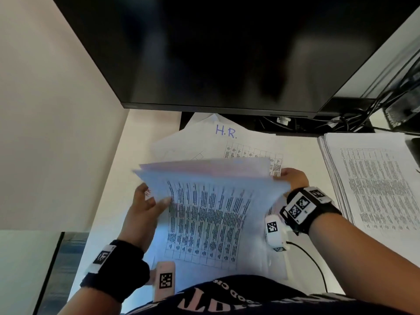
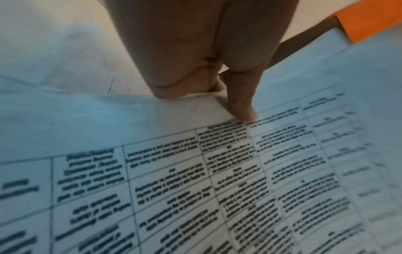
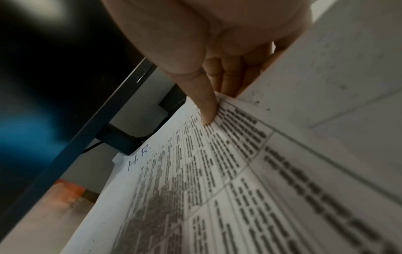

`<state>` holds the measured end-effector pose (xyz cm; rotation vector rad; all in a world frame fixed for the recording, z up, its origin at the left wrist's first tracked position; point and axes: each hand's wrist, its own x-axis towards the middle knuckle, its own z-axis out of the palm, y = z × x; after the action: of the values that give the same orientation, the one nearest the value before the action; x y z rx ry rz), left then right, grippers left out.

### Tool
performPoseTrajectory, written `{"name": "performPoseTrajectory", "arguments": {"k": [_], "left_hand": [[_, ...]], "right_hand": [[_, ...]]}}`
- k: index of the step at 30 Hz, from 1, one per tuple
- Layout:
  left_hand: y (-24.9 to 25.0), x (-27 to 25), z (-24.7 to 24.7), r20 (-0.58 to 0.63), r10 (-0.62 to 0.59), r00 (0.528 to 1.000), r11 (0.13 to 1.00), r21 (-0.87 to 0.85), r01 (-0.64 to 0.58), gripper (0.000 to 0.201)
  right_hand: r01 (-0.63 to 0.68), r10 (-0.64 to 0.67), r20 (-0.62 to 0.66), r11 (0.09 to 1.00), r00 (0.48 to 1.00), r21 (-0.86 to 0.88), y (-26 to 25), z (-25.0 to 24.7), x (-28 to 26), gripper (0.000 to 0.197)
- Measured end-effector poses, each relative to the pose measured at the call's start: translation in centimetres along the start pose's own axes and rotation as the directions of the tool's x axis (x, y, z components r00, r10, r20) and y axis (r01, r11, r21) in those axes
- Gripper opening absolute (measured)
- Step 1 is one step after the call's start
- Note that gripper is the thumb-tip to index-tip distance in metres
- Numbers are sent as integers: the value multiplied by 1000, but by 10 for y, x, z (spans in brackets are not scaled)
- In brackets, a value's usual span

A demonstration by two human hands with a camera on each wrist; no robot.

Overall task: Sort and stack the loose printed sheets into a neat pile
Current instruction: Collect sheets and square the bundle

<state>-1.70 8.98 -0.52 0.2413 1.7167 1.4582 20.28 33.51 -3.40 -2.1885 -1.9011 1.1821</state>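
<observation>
- Both grips held a sheaf of white printed table sheets (image 1: 211, 201) above the bench (image 1: 302, 155): the left hand (image 1: 145, 208) pinched its left edge, thumb on top; the right hand (image 1: 293, 178) pinched its right edge.
- Loose sheets marked "H.R." (image 1: 227, 135) lay beneath, before the black monitor (image 1: 216, 53).
- A neat white paper pile (image 1: 372, 183) sat on the right.

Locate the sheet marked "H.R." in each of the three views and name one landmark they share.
Head: the sheet marked "H.R." lies upper centre, on the desk below the monitor, behind the held sheets.
Left wrist: its lettering is not in view.
Right wrist: left of centre, beside the monitor's lower edge.
Shared landmark: the printed table sheets.
</observation>
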Motion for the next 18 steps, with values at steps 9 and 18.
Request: {"name": "performPoseTrajectory", "arguments": {"k": [9,18], "left_hand": [[5,-4,11,-114,34,993,999,15,-33,25],[15,2,27,-33,44,999,999,-30,-45,28]], "right_hand": [[248,-197,-176,904,965,348,33,-20,-9,33],[356,-487,143,781,862,514,5,-17,-55,20]]}}
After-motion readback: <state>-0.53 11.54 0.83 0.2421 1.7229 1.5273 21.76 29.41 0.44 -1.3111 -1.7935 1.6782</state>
